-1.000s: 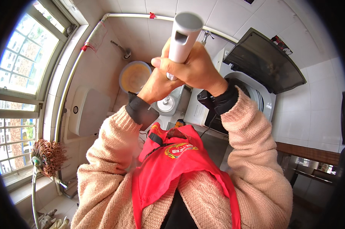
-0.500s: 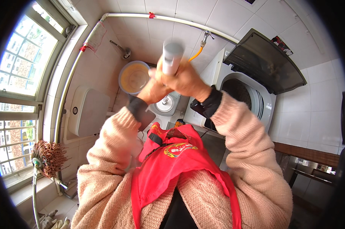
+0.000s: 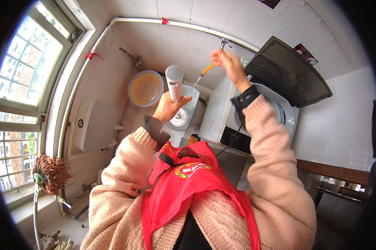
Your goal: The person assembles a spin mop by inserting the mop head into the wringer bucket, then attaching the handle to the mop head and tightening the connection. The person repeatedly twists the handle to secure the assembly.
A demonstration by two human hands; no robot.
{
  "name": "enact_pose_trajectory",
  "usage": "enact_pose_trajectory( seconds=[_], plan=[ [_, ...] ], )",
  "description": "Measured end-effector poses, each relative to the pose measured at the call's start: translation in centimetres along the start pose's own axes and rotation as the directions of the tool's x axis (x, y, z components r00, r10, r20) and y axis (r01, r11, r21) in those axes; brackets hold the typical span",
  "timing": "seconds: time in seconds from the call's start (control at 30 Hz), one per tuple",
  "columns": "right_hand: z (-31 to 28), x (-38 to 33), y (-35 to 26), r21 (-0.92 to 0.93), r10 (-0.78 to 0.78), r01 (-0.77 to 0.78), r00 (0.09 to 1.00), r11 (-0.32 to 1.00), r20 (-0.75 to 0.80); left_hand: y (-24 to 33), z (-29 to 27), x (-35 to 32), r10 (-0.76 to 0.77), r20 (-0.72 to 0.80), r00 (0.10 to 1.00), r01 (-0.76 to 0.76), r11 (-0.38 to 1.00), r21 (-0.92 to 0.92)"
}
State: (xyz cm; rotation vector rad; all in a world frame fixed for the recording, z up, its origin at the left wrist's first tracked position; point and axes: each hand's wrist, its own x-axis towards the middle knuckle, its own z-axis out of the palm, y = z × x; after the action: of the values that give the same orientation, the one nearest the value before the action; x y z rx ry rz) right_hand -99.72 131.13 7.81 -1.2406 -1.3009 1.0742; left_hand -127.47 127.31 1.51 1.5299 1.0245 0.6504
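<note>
My left hand (image 3: 168,107) is wrapped round a white cylindrical handle with a grey rounded end (image 3: 174,79), which points up toward me. Below it stands a grey bucket (image 3: 191,93) with a round white disc (image 3: 179,119) inside; the handle's lower part is hidden by my hand. My right hand (image 3: 230,66) is raised, fingers stretched and slightly blurred, just below the metal tap (image 3: 225,42). It partly covers the orange hose (image 3: 207,68); whether it touches the hose I cannot tell. Water runs from the hose's end into the bucket.
A pale basin (image 3: 146,88) stands left of the bucket. At the right is a top-loading washing machine (image 3: 215,121) with its dark lid (image 3: 287,75) raised. A mop with brown strands (image 3: 52,175) leans near the window, and a white cistern (image 3: 97,125) hangs on the left wall.
Both hands were together round the handle. My right hand has let go and moved up and right toward the tap; my left hand keeps the handle, now slightly lower and farther left.
</note>
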Motion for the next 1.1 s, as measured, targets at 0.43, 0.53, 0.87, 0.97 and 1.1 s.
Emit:
enact_pose_trajectory(
  seconds=[0.43,0.53,0.87,0.97,1.1],
  plan=[
    [-8.8,10.8,14.0,-0.756,-0.001,-0.279,0.938,0.592,-0.347,3.4,0.3,1.3,-0.012,-0.004,1.0,0.012,1.0,0.025],
    [-9.1,11.7,15.6,-0.769,0.033,-0.327,0.928,0.549,-0.371,3.1,0.6,1.7,-0.034,-0.012,0.999,0.035,0.999,0.02],
    [-9.4,12.6,18.0,-0.739,0.05,-0.321,0.93,0.593,-0.363,2.7,0.8,2.5,-0.071,0.004,0.997,0.071,0.996,-0.062],
    [-8.7,13.1,17.8,-0.744,0.063,-0.36,0.916,0.563,-0.396,2.6,0.9,2.6,-0.076,0.013,0.997,0.077,0.995,-0.059],
    [-8.0,13.5,17.6,-0.723,0.111,-0.425,0.891,0.544,-0.441,2.5,0.8,2.8,-0.094,0.005,0.996,0.094,0.995,-0.035]
  ],
)
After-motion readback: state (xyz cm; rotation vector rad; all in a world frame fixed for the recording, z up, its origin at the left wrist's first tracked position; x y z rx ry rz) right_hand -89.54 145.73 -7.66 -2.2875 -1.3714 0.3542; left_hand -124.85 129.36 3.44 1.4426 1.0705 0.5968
